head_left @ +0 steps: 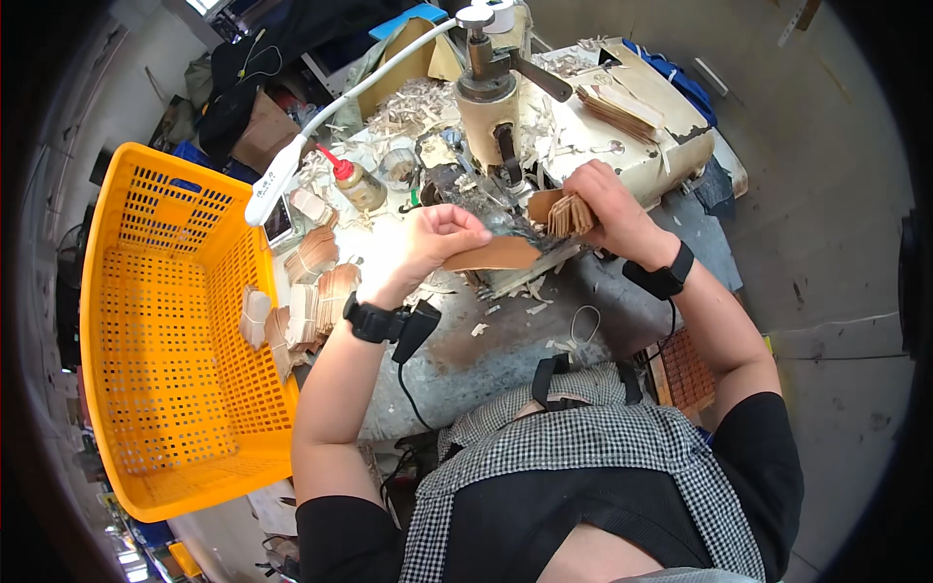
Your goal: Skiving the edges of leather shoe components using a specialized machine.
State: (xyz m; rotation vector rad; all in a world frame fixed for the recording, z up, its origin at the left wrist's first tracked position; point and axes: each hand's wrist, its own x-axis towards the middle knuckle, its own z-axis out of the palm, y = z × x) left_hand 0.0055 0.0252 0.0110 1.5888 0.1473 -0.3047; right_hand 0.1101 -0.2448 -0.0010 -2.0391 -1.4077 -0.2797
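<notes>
My left hand (435, 245) pinches a flat brown leather piece (494, 256) between thumb and fingers, its far end reaching toward the machine's work area. A small fanned bundle of brown leather pieces (570, 216) sits in my right hand (610, 209), whose fingers are closed round it. Both hands are close to a bench machine (488, 121) with a cream post, a metal knob on top and a dark lever. Its lower working parts are partly hidden by scraps and my hands.
A yellow plastic basket (170, 464) stands at the left. Beside it lie bundled leather pieces (309, 309). A red-tipped bottle (360, 183) and a white lamp arm (340, 100) are behind my left hand. Another stack of pieces (620, 114) lies far right; pale scraps (413, 109) litter the bench.
</notes>
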